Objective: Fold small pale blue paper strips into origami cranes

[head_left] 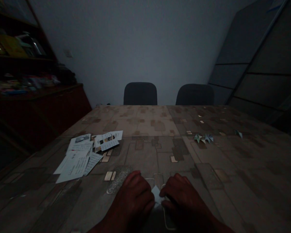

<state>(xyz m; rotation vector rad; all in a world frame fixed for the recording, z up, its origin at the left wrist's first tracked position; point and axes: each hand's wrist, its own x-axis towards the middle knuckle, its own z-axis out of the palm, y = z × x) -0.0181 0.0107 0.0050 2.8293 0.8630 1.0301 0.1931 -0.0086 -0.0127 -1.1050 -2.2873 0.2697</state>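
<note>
Between my two hands, near the table's front edge, is a small piece of folded paper (156, 194), pale, with a pointed top. My left hand (137, 194) grips its left side, fingers curled and pressed together. On the other side, my right hand (178, 195) pinches the paper's right edge between thumb and fingers. The lower part of the paper lies in dark shadow, and its full shape is hard to make out.
Loose printed sheets (74, 165) and cut pieces of paper lie at left on the patterned tablecloth (145, 149). Small folded paper shapes (203, 138) sit at right, another paper piece (238, 133) beyond. Two dark chairs (140, 94) stand behind the table; a cluttered cabinet (38, 100) is at left.
</note>
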